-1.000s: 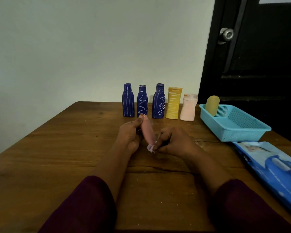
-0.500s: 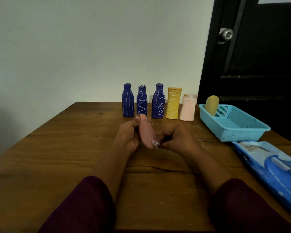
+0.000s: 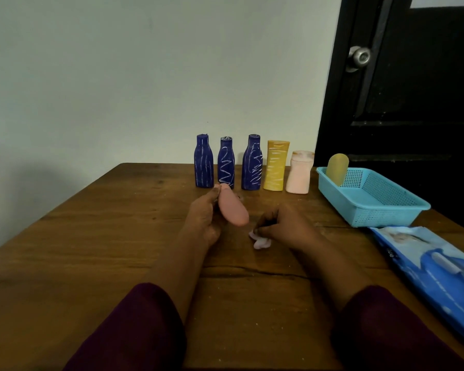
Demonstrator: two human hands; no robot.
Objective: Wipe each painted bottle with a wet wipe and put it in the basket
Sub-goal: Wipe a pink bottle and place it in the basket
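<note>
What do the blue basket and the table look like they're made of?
The basket looks like moulded plastic, matte light blue: its walls are a fine perforated grid under a smooth rim. The table looks like stained wood with a dull sheen: grain, dark knots and a long crack show.

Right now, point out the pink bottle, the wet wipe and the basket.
pink bottle (image 3: 232, 207), head view, middle of its body.
wet wipe (image 3: 261, 243), head view, middle of the crumpled wad.
basket (image 3: 381, 215), head view, its near perforated wall.
</note>
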